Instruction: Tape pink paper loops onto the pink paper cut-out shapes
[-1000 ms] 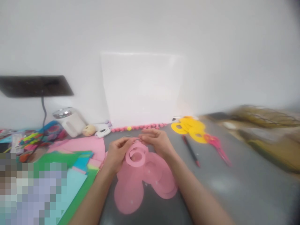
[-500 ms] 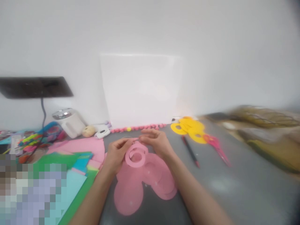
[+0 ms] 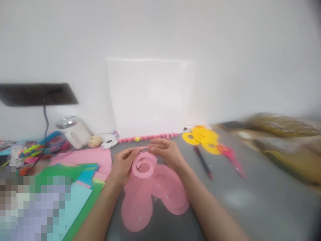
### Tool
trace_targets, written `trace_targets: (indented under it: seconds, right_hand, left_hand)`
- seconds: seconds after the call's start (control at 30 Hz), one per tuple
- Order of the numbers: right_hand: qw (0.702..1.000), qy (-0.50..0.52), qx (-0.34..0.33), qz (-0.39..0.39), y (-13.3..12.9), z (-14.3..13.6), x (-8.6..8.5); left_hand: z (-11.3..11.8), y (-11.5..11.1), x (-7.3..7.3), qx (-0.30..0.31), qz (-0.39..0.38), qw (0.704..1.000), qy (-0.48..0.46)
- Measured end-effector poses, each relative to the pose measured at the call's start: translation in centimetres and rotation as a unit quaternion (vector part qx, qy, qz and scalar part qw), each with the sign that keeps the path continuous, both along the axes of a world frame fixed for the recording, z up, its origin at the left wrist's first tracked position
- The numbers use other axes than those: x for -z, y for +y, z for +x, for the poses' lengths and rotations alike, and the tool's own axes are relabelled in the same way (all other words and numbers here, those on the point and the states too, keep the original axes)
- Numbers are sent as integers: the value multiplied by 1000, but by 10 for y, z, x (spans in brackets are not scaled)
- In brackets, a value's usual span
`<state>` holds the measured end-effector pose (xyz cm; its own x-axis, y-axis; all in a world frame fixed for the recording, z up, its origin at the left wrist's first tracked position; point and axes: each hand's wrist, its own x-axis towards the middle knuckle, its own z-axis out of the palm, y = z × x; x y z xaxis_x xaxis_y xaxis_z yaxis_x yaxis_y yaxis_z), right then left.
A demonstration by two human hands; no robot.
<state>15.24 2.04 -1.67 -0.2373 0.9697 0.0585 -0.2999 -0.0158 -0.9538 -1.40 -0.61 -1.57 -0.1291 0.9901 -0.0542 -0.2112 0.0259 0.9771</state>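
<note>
Pink paper cutouts are held above the dark grey table. My left hand [image 3: 123, 166] pinches the upper left edge of a pink paper ring [image 3: 151, 165]. From the upper right, my right hand [image 3: 168, 153] holds the same paper edge between thumb and fingers. A tiny shiny spot shows between the fingertips, too small to name. Below the ring lie large pink paper petals [image 3: 137, 212], rounded and overlapping, with small whitish spots on them. Fingers and the ring hide the far part of the petals.
Yellow paper rings [image 3: 204, 135], a black-and-red pen [image 3: 203, 163] and pink scissors [image 3: 232, 156] lie right. Coloured paper sheets [image 3: 75, 201] cover the left, near a white cup-like object [image 3: 76, 135]. Pink beads [image 3: 150, 137] line the wall beneath a white sheet [image 3: 152, 97].
The pink ring has shifted slightly left and up with my left hand. My right hand stays almost where it was, still at the paper edge.
</note>
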Motion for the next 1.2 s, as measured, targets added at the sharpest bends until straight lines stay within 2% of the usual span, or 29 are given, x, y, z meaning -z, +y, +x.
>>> trace_targets:
  seconds: [0.47,0.7,0.9,1.2]
  right_hand:
    - [1000,6,13,-1,0,-1,1]
    - [1000,14,14,8,1,-5,4]
    - [1000,-19,15,10,-1,-5,1]
    - [995,-93,33,24,-3,-4,-2]
  left_hand:
    - [1,-1,1,12,13,1000,25]
    - [0,-1,1,-2,16,999,46]
    - [-1,-1,3,19,19,999,39]
    - [0,-1,1,8,10,999,34]
